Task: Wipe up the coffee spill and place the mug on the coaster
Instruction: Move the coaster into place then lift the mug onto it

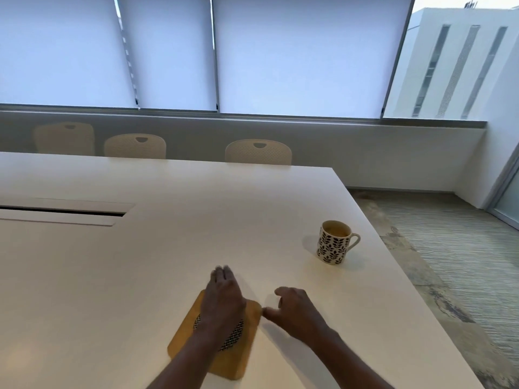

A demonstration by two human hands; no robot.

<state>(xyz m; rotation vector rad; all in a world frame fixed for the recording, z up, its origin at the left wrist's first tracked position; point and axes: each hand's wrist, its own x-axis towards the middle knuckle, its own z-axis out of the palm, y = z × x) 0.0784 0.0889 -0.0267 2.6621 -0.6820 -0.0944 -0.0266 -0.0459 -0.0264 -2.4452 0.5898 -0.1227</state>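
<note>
A white mug (334,242) with a dark leaf pattern stands upright on the white table (168,248), handle to the right, brown liquid inside. A square wooden coaster (236,357) with a woven centre lies near the front edge. My left hand (223,299) lies flat over the coaster, fingers stretched forward and together, holding nothing. My right hand (295,310) hovers just right of the coaster, fingers loosely curled and apart, thumb pointing at the coaster's corner. The mug is well to the right and beyond both hands. I see no spill or cloth.
A long cable slot (61,213) cuts the table at the left. The table's right edge (393,262) drops to carpet close to the mug. Three pale chairs (258,151) stand behind the far edge under blinds.
</note>
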